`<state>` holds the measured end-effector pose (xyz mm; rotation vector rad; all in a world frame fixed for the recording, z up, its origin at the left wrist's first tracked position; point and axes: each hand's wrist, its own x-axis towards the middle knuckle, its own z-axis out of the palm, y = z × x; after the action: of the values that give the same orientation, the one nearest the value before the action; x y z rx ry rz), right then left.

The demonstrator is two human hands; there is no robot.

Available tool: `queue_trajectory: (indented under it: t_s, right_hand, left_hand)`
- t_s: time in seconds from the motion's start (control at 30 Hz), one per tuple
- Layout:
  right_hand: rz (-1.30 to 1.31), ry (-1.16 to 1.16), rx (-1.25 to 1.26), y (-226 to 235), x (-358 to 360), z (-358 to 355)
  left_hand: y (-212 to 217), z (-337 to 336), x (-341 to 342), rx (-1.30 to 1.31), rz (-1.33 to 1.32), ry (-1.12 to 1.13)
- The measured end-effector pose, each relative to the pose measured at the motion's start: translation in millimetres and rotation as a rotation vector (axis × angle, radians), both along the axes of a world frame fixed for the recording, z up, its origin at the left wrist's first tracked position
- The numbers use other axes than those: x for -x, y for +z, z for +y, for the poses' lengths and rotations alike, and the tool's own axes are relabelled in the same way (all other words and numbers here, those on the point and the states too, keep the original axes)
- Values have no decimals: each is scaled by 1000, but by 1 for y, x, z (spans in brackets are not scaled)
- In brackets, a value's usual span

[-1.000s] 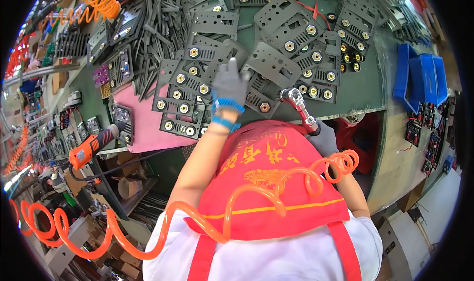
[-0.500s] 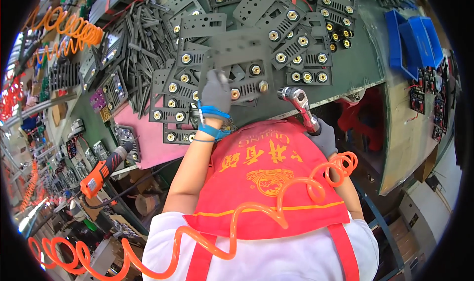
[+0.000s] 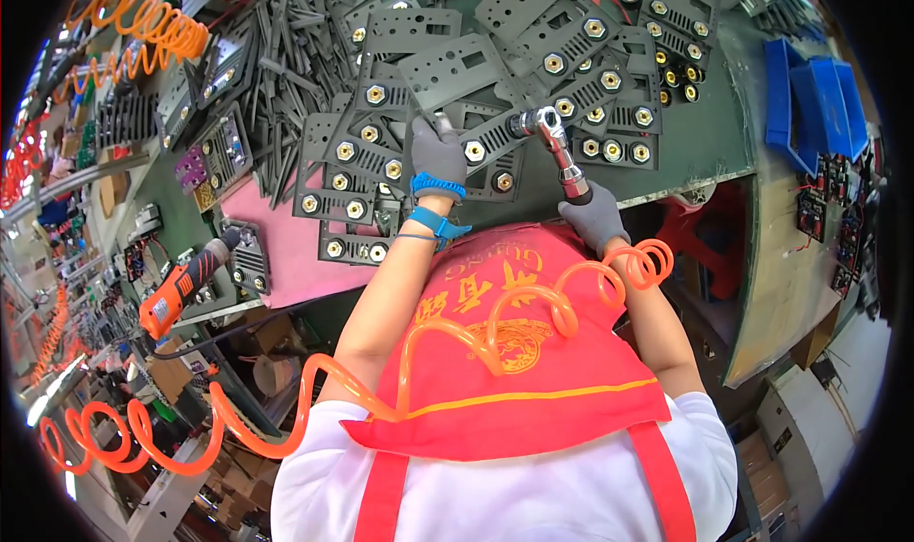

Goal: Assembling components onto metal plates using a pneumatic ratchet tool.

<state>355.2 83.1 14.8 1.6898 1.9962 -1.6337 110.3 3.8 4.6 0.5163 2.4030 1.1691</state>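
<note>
Left hand, grey-gloved, 1: closed on the left edge of a dark perforated plate, thumb uppermost; blue strap at the wrist. Right hand, grey-gloved, 1: wrapped around the grip of a chrome ratchet tool, its socket end over the right part of the plate's slotted strip; seating on a nut cannot be told. Plate, 1: tilted, atop other plates, at the near middle of the green worktop; 1 brass-centred hex nut visible beside the left hand. Orange coiled hose, 1: across the red apron to the right wrist. Left: heap of dark strips; pink sheet; orange-bodied power tool. Far right: blue bins.
</note>
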Motion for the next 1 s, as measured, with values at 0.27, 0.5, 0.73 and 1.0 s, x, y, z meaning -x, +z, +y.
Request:
queue_trajectory:
  t_s: [0.27, 0.5, 0.73, 1.0]
  right_hand:
    - [-75, 49, 77, 1, 9, 14]
    - [-105, 58, 60, 1, 7, 12]
    - [-126, 87, 78, 9, 13, 25]
    - [-194, 141, 65, 16, 14, 30]
  left_hand:
    - [11, 2, 3, 26, 30, -29]
    - [12, 5, -7, 75, -11, 48]
    - [16, 7, -11, 48, -20, 137]
    - [17, 8, -6, 124, 44, 124]
